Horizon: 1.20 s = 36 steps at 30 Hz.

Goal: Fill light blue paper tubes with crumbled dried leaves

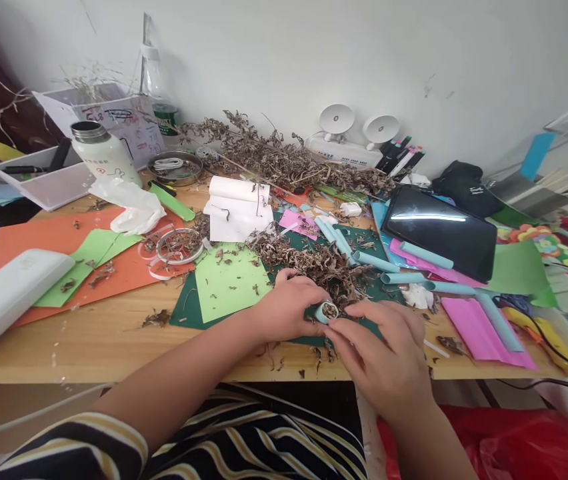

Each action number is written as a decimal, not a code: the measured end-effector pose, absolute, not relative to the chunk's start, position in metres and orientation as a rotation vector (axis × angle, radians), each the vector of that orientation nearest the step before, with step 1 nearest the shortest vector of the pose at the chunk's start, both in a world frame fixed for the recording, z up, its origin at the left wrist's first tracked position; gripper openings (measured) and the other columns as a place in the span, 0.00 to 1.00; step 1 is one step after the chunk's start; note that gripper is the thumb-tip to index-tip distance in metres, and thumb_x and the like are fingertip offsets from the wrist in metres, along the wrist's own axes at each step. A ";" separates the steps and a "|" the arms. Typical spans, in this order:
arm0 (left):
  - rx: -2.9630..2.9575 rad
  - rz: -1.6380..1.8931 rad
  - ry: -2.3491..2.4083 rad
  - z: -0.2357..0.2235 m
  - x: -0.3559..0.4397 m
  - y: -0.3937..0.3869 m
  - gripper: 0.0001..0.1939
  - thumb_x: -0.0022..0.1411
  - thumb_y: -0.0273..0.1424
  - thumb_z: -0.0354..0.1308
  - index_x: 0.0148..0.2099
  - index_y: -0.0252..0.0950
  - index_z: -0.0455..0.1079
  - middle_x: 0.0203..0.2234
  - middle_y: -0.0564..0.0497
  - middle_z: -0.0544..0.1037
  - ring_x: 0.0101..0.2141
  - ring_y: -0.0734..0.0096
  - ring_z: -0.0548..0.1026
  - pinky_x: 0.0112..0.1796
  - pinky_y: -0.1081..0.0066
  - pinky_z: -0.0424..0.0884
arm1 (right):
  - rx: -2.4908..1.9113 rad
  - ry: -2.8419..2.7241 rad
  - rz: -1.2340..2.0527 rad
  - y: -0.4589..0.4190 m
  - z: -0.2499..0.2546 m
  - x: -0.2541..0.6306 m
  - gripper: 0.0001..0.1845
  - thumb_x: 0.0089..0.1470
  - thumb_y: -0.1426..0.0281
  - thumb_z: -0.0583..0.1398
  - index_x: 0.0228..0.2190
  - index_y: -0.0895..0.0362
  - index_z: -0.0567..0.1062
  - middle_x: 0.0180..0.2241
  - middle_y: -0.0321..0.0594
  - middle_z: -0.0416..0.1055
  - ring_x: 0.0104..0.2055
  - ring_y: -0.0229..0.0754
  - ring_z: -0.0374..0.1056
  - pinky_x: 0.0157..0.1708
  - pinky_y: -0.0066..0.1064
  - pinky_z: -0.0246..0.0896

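Note:
My left hand [291,307] is closed around a short light-blue paper tube [325,312] near the table's front edge. The tube's open end faces up toward me, and crumbled dried leaves [331,310] fill its mouth. At the tube's rim, the fingers of my right hand [389,340] are bent in, with one fingertip touching the paper. Just beyond both hands, a heap of dried leaves [314,263] lies on a dark green cutting mat [189,303]. More blue paper tubes [404,278] lie to the right of the heap.
Dried stalks [264,150] lie along the wall beside a white router-like device [344,152]. A black tablet [441,230] and pink paper [484,330] are on the right. Leftward are an open white bottle [107,153], a tape roll [180,247], orange paper [19,240] and a long white case [14,297].

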<state>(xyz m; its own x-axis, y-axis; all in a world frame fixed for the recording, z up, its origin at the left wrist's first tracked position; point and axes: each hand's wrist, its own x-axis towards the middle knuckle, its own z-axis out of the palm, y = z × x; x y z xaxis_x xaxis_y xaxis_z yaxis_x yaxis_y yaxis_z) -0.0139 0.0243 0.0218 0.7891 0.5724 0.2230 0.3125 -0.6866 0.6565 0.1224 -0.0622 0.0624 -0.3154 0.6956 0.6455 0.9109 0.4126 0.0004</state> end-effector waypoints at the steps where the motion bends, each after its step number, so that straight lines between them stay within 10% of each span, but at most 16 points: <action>1: 2.384 0.560 0.662 0.020 -0.013 0.024 0.15 0.45 0.38 0.59 0.36 0.37 0.64 0.32 0.52 0.72 0.39 0.68 0.67 0.47 0.61 0.46 | -1.387 -2.092 -0.526 -0.064 0.061 0.118 0.03 0.44 0.71 0.59 0.26 0.53 0.72 0.34 0.42 0.66 0.40 0.43 0.57 0.40 0.39 0.52; 8: 2.516 0.622 0.673 0.015 -0.009 0.017 0.11 0.47 0.33 0.55 0.35 0.35 0.64 0.29 0.51 0.72 0.38 0.68 0.67 0.46 0.61 0.48 | -1.632 -2.310 -0.571 -0.066 0.065 0.104 0.06 0.48 0.70 0.54 0.24 0.51 0.72 0.52 0.36 0.58 0.53 0.50 0.49 0.50 0.50 0.38; 19: 2.559 0.652 0.551 0.010 -0.008 0.016 0.15 0.51 0.35 0.52 0.41 0.35 0.63 0.37 0.49 0.72 0.41 0.67 0.66 0.44 0.65 0.52 | -1.606 -2.363 -0.420 -0.064 0.059 0.109 0.10 0.49 0.73 0.52 0.20 0.55 0.68 0.52 0.39 0.59 0.52 0.47 0.52 0.50 0.49 0.38; 36: 2.461 0.746 0.444 0.019 -0.012 0.014 0.13 0.50 0.25 0.43 0.40 0.33 0.61 0.32 0.48 0.71 0.34 0.70 0.68 0.36 0.71 0.63 | -1.491 -1.664 0.153 -0.061 0.052 0.142 0.06 0.47 0.75 0.55 0.28 0.55 0.69 0.26 0.36 0.70 0.28 0.35 0.65 0.27 0.27 0.61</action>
